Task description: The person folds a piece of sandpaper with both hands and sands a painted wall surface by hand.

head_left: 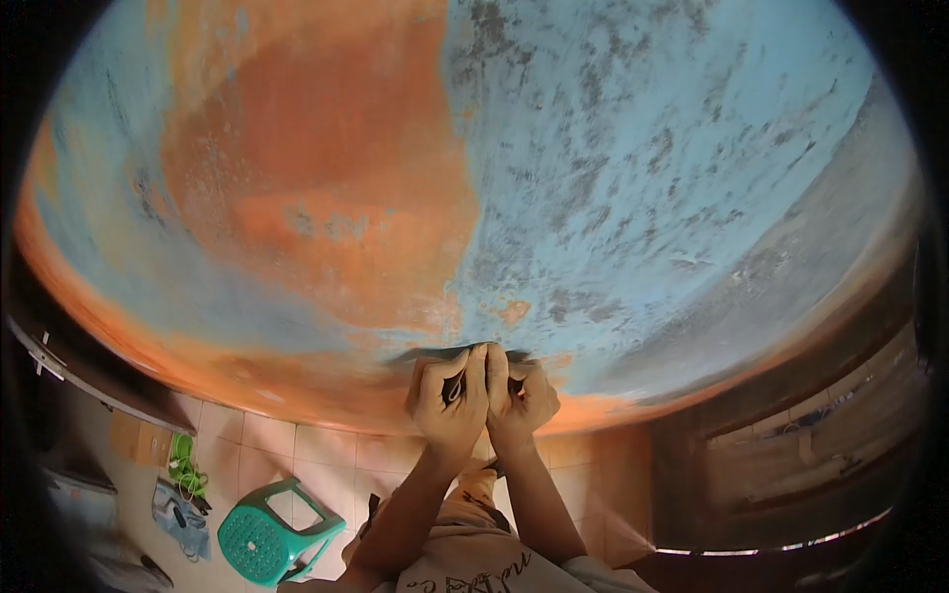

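Both my hands meet at the near edge of a large surface (356,128) painted in worn orange and blue. My left hand (448,395) has its fingers curled, with a thin loop of cord or wire (456,388) showing between them. Close against it, my right hand (518,393) is also curled, around something dark that is too small to make out. The index fingers lie side by side, their tips touching near the surface. A dark shadow spreads on the paint behind the fingertips.
A green plastic stool (259,542) stands on the tiled floor (326,447) at the lower left. Beyond it lie a green cord (185,465), a bluish cloth-like item (181,516) and a cardboard box (138,439). Dark wooden furniture (791,474) is at the right.
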The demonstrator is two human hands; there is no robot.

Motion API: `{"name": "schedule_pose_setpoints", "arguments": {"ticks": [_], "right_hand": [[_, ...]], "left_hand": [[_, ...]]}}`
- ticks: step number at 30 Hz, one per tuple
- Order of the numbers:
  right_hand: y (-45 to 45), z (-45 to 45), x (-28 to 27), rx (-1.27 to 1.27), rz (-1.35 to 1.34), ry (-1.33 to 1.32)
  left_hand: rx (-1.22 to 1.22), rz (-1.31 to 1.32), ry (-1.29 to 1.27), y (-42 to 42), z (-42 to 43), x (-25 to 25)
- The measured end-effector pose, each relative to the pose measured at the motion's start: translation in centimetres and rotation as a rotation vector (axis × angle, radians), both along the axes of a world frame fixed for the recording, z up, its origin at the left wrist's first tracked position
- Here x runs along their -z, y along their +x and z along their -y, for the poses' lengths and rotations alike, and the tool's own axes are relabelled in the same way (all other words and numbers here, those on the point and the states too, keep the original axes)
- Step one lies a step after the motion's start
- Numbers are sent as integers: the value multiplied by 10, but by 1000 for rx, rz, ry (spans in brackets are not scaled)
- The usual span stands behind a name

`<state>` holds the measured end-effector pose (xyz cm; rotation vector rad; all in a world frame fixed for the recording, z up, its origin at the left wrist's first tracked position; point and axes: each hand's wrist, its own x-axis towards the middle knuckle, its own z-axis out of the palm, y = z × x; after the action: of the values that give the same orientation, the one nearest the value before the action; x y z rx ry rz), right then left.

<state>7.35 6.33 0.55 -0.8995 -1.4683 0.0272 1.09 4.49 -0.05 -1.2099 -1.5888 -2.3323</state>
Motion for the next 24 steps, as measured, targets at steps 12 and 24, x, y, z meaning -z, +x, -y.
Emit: {"name": "schedule_pose_setpoints", "arguments": {"ticks": [12,24], "right_hand": [[0,2,9,-9,-38,61],[-3,-1,21,-28,-100,24]], "left_hand": [[-11,-83,78,-1,1,14],[14,-96,-1,-1,6,14]]}}
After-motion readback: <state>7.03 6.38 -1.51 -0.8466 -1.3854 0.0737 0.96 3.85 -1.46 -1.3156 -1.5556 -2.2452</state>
